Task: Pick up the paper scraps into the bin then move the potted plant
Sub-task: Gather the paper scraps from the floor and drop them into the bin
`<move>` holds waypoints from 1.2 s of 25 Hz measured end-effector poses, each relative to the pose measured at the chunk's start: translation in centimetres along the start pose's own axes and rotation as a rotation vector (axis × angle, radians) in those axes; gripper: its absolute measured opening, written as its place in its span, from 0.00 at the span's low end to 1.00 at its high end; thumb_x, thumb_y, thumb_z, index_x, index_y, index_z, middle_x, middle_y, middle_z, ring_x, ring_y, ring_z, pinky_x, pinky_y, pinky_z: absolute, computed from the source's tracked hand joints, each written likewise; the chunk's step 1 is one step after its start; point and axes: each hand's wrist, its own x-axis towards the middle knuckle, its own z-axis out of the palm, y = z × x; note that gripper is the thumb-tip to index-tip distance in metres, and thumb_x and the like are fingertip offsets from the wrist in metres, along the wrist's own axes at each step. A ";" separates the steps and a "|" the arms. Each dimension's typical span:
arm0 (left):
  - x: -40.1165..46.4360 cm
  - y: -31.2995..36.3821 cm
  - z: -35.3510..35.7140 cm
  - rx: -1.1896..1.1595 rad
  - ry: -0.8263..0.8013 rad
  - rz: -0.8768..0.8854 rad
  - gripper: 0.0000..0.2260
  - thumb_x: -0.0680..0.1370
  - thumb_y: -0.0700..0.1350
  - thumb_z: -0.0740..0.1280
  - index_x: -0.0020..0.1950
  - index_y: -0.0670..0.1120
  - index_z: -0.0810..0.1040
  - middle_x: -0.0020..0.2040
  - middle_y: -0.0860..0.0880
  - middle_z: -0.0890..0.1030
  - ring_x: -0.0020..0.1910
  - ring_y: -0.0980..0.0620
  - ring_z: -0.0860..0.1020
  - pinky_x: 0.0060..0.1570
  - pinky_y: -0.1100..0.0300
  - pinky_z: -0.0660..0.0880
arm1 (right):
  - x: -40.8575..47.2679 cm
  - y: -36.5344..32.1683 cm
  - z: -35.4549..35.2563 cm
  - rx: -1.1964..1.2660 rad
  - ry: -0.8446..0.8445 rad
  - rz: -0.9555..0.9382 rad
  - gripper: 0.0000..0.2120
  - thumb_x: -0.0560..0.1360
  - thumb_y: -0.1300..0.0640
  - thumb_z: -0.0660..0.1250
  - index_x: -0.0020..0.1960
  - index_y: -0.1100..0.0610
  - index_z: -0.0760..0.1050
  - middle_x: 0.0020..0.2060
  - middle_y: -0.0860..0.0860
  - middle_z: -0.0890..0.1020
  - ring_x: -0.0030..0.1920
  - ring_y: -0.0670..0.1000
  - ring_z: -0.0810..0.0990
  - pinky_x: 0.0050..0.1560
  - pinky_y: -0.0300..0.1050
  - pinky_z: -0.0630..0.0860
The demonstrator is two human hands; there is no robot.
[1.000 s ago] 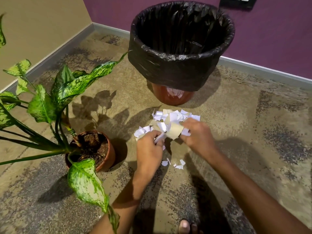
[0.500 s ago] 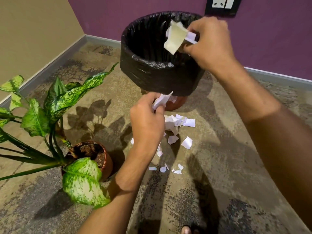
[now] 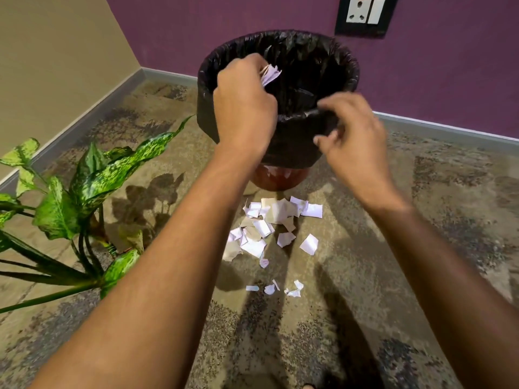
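Observation:
A bin point(image 3: 339, 60) lined with a black bag stands against the purple wall. My left hand point(image 3: 244, 105) is over its near left rim and grips a bunch of paper scraps point(image 3: 271, 75) above the opening. My right hand point(image 3: 354, 136) hangs in front of the bin's near rim, fingers loosely curled, holding nothing. Several white and tan paper scraps point(image 3: 269, 226) lie on the floor just before the bin, with a few small bits point(image 3: 276, 289) nearer me. The potted plant point(image 3: 84, 181) with speckled green leaves stands at the left; its pot is hidden behind my left arm.
The floor is a mottled brown carpet. A beige wall meets the purple wall at the back left corner behind the bin. A wall socket point(image 3: 363, 12) sits above the bin. The bin's red base point(image 3: 278, 178) shows under the bag.
My left hand has risen from the floor to the bin's opening with scraps. My right hand has dropped from above the bin to in front of it, its paper gone.

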 end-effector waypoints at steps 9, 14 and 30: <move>-1.2 -1.0 2.4 0.071 -0.143 0.069 0.31 0.75 0.36 0.66 0.75 0.45 0.58 0.76 0.44 0.58 0.75 0.41 0.53 0.73 0.46 0.57 | -12.3 8.5 5.3 -0.142 -0.267 0.169 0.16 0.71 0.66 0.68 0.55 0.53 0.79 0.52 0.49 0.81 0.40 0.48 0.78 0.47 0.44 0.76; -7.2 -3.7 2.1 -0.112 0.093 0.172 0.24 0.78 0.40 0.62 0.73 0.40 0.61 0.76 0.41 0.58 0.76 0.41 0.52 0.75 0.52 0.48 | -16.2 11.0 6.6 -0.268 -0.540 0.254 0.23 0.73 0.50 0.69 0.67 0.51 0.71 0.68 0.48 0.70 0.62 0.52 0.75 0.59 0.45 0.71; -27.3 -19.6 4.5 0.400 -0.849 -0.283 0.60 0.59 0.76 0.64 0.77 0.43 0.44 0.77 0.38 0.45 0.76 0.37 0.45 0.72 0.41 0.53 | -20.4 9.6 10.4 -0.332 -0.917 -0.023 0.52 0.65 0.27 0.64 0.77 0.48 0.44 0.77 0.49 0.42 0.77 0.55 0.43 0.75 0.57 0.50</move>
